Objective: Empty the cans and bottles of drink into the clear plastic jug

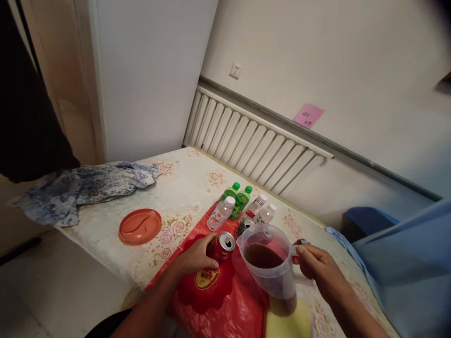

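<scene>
My left hand [197, 256] is wrapped round a red drink can [222, 246] whose top is opened. The can is over a red scalloped dish [207, 291] with a yellow emblem. My right hand [313, 263] grips the handle of a clear plastic pitcher [278, 277], which holds dark brown liquid. The pitcher leans with its spout toward the can, and its lower end is over a yellow cloth or pad [289, 321]. Behind the pitcher stands a dark green can [244, 228], partly hidden.
Green-capped bottles [240, 204] and white-capped clear bottles [221, 213] stand on a red plastic sheet [243, 300]. An orange divided plate [140, 227] lies left on the flowered tablecloth [190, 180]. A patterned cloth [102, 188] hangs over the left edge; a radiator [246, 136] is behind.
</scene>
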Demonstrator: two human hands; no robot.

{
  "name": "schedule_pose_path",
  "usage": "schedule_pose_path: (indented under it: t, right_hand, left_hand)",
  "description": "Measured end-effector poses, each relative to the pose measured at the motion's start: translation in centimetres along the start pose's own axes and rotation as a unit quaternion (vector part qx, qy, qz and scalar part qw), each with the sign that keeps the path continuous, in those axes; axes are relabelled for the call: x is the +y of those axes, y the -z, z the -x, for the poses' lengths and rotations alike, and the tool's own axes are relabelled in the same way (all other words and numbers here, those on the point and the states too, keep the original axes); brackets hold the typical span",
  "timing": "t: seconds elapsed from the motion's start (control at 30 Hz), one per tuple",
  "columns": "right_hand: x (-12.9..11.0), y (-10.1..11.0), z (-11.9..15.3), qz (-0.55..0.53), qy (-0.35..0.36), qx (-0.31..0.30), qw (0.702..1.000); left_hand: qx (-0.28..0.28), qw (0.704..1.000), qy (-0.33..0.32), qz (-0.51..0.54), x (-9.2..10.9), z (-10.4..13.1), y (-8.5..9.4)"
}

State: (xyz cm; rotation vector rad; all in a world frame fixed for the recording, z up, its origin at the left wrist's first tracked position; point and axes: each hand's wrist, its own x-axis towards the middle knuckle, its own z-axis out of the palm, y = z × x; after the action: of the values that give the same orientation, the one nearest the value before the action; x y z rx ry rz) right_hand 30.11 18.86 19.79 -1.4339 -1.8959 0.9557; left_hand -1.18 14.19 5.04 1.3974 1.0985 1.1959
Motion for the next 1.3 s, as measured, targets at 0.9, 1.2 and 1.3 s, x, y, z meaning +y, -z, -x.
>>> schedule_pose_path:
  t: [0.9,1.2,1.3]
  right_hand:
    - [-3.5,-0.7,-0.6,0.130,0.044,-0.049,0.989]
    - [-3.2,-0.5,-1.1,0.132,0.051,-0.051,0.989]
    - [-3.3,-0.6,-1.1,0.137,0.050,-0.056,0.988]
  left_hand:
    - [-0.001,1.000,-0.017,-0.023,-0.2,0.2,0.1]
    - [-0.020,1.000,-0.002,-0.001,0.1,0.3,0.1]
    - [-0.025,1.000,0.002,-0.001,0.3,0.3,0.1]
